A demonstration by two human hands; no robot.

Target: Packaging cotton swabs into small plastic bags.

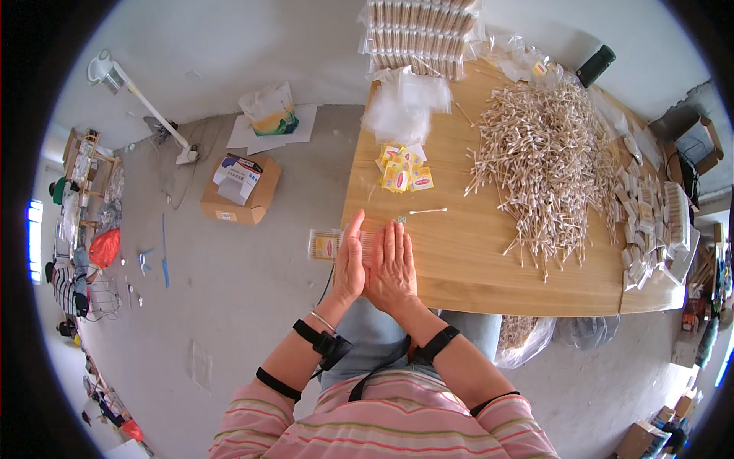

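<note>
At the table's near left edge, my left hand (351,264) stands on its side with its fingers straight. Beside it my right hand (392,264) lies flat, fingers stretched out and together. A clear packet of cotton swabs (325,245) with a yellow label sticks out past my left hand, over the table edge. Swab sticks show between the two hands; the rest of the packet is hidden under them. Just beyond my right hand lies a single cotton swab (428,210). Farther off is a small pile of yellow and white label cards (404,167).
A large heap of loose cotton swabs (543,153) covers the table's right side. Clear bags (409,103) and stacked swab packs (419,34) sit at the back left. More packs (650,222) crowd the right edge. A cardboard box (241,191) stands on the floor.
</note>
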